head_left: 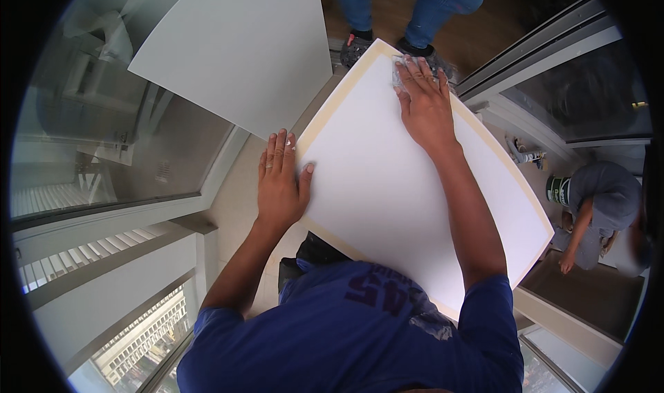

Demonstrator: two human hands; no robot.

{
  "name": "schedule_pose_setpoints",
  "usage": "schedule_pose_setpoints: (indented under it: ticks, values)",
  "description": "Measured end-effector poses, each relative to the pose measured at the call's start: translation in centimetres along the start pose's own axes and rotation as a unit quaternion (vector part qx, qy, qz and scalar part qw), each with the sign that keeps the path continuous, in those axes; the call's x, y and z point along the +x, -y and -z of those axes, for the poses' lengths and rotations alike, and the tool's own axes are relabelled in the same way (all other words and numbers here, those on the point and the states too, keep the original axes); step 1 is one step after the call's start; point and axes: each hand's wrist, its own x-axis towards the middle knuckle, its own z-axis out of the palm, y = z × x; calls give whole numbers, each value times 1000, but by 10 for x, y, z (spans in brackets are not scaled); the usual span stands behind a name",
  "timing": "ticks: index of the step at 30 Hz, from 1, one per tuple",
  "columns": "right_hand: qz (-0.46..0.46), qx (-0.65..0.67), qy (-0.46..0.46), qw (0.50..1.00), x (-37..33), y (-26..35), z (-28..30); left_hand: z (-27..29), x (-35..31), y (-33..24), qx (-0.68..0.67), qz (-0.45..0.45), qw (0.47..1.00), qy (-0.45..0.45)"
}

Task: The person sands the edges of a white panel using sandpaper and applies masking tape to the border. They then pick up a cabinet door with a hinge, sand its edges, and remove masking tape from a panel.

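A large white panel (373, 158) with a tan tape-like border lies in front of me, tilted across the view. My left hand (281, 182) rests at the panel's left edge, fingers stretched out and thumb apart, gripping nothing. Whitish smears mark its fingertips. Toward the far corner, my right hand (425, 106) presses a crumpled whitish-grey wad (399, 73), perhaps a rag, against the panel. Most of the wad is hidden beneath the fingers.
A second white board (242, 47) stands beyond the left hand by the glass. Someone in jeans (443, 9) stands past the far corner. Another person (609, 192) crouches at right near a dark green bucket (558, 190). Window frames (200, 234) border the left.
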Motion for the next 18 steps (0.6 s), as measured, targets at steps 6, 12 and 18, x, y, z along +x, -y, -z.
schedule_pose_setpoints:
  ticks: [6,12,18]
  values:
    - [95,46,24,994,26,38,-17,0,2,-2,-14,4,1000,-8]
    - [199,153,119,961,-35,121,-5,-3,5,1,-23,-5,1000,-13]
    - [99,-11,21,995,33,33,-13,-2,8,-4,-24,-2,1000,-19]
